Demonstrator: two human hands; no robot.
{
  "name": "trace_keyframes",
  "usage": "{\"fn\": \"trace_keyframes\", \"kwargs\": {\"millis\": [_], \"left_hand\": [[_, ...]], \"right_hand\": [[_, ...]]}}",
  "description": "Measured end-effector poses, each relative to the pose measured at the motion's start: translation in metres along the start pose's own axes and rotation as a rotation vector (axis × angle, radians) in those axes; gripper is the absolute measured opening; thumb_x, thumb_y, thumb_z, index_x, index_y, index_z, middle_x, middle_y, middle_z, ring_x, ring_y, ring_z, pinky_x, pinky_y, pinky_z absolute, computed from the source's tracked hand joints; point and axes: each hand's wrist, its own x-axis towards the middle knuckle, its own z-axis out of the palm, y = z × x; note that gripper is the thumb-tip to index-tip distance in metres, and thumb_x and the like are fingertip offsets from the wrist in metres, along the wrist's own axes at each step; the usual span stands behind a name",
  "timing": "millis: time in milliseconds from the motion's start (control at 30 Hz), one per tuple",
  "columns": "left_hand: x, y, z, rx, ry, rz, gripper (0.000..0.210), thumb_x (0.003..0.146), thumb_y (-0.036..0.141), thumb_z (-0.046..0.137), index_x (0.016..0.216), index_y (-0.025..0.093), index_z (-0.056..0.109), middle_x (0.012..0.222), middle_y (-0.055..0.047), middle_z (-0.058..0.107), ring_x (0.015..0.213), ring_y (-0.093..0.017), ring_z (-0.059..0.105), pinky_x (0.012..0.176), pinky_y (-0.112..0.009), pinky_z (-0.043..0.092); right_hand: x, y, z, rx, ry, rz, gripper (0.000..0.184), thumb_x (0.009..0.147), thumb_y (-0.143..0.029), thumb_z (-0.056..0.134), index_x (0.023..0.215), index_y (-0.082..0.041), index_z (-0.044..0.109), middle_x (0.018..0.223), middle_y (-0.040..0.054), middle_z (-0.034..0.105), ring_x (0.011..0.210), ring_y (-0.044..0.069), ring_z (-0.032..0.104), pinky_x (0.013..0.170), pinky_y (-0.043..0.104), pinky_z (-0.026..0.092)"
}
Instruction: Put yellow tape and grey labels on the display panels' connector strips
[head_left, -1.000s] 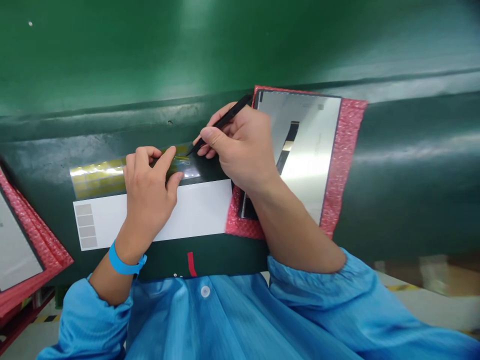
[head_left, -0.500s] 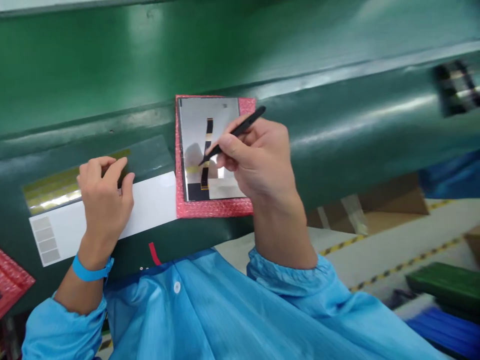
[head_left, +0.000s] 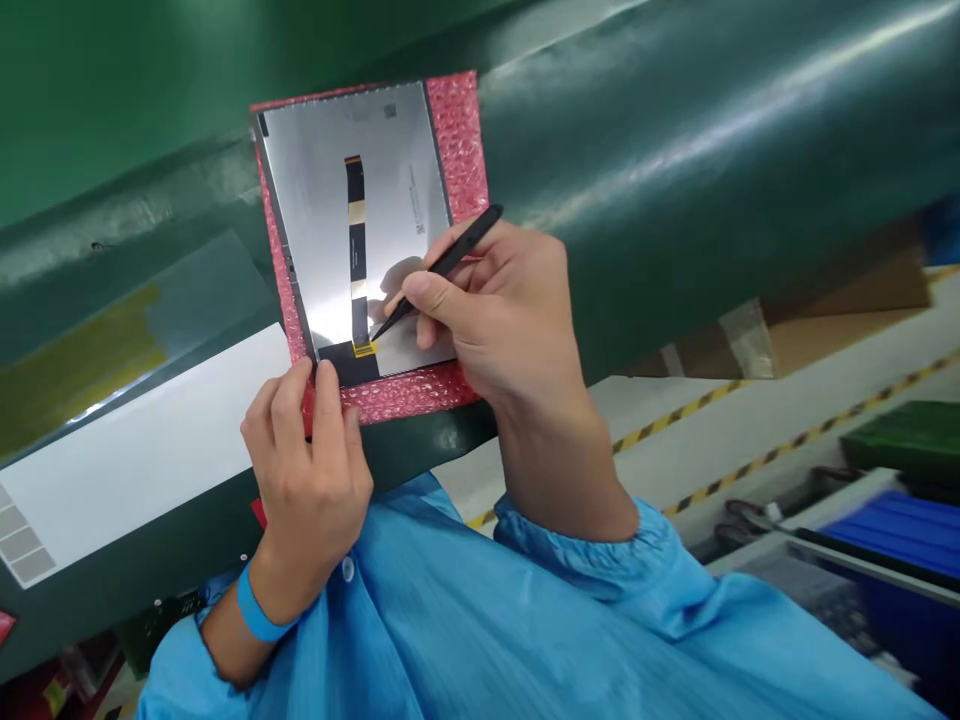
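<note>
Display panel, silvery back up, lies on pink bubble wrap on the green counter, just ahead of the left hand and reaching partly under the right. From where I stand, the right hand is pinching a slim black tool between thumb and fingers, its tip slanting down and away to the left. That tip is at a small yellow piece on the near end of the dark ribbon cable; whether it touches, I can't make out. The cable runs up the panel, well ahead of the left hand, crossed by pale bands.

The left hand has its fingers extended and slightly apart, pinching nothing I can see, the fingertips at the panel's near left corner and the edge of the wrap. Behind them, a blue band circles the wrist.

To the left of that hand lies a white strip with grey squares at its far left end. Just beyond it is a clear sheet bearing yellow pieces. Past the right hand, off the counter, sits a cardboard box.
</note>
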Motion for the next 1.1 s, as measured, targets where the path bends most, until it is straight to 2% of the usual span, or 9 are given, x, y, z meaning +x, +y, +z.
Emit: {"fn": "trace_keyframes", "kwargs": {"millis": [267,400,600,767,967,1100], "left_hand": [[0.005,0.002,-0.001,0.008,-0.071,0.001,0.045,0.095,0.008,0.069,0.138,-0.002,0.066,0.135,-0.031,0.065,0.128,-0.041,0.060,0.108,-0.055,0.051],[0.007,0.003,0.000,0.018,-0.091,-0.011,0.044,0.096,0.011,0.068,0.139,0.000,0.065,0.136,-0.030,0.065,0.128,-0.040,0.061,0.109,-0.056,0.050],[0.007,0.004,0.000,-0.001,-0.104,-0.016,0.047,0.095,0.011,0.068,0.141,0.001,0.063,0.138,-0.031,0.064,0.131,-0.041,0.061,0.110,-0.057,0.050],[0.007,0.004,0.000,-0.014,-0.102,-0.024,0.047,0.095,0.010,0.067,0.142,0.002,0.063,0.138,-0.030,0.064,0.131,-0.040,0.061,0.111,-0.057,0.049],[0.009,0.005,0.000,-0.025,-0.104,-0.026,0.047,0.094,0.009,0.068,0.139,-0.003,0.065,0.136,-0.032,0.064,0.130,-0.042,0.062,0.110,-0.057,0.049],[0.009,0.005,0.000,-0.023,-0.100,-0.027,0.046,0.095,0.009,0.068,0.139,-0.002,0.065,0.137,-0.032,0.064,0.130,-0.041,0.062,0.110,-0.057,0.050]], "right_hand": [[-0.004,0.000,-0.004,-0.036,0.021,0.034,0.038,0.086,-0.047,0.092,0.089,-0.026,0.060,0.081,-0.0007,0.074,0.050,0.013,0.059,0.045,0.028,0.046],[-0.005,-0.006,-0.003,-0.043,0.039,0.040,0.037,0.089,-0.044,0.090,0.088,-0.027,0.057,0.079,-0.0018,0.072,0.051,0.014,0.060,0.044,0.029,0.043],[-0.005,-0.011,-0.001,-0.096,0.077,0.076,0.041,0.084,-0.047,0.094,0.085,-0.026,0.058,0.077,0.0002,0.071,0.050,0.016,0.058,0.043,0.033,0.041],[-0.005,-0.010,-0.001,-0.082,0.101,0.066,0.038,0.083,-0.044,0.095,0.083,-0.027,0.061,0.079,0.0020,0.074,0.050,0.018,0.058,0.044,0.036,0.039],[-0.003,-0.011,-0.003,-0.089,0.072,0.094,0.044,0.072,-0.061,0.097,0.078,-0.032,0.064,0.083,0.0049,0.077,0.053,0.025,0.059,0.043,0.044,0.040],[-0.003,-0.009,-0.004,-0.138,0.095,0.122,0.045,0.071,-0.064,0.095,0.077,-0.034,0.062,0.086,0.0049,0.077,0.055,0.026,0.060,0.044,0.046,0.043]]}}
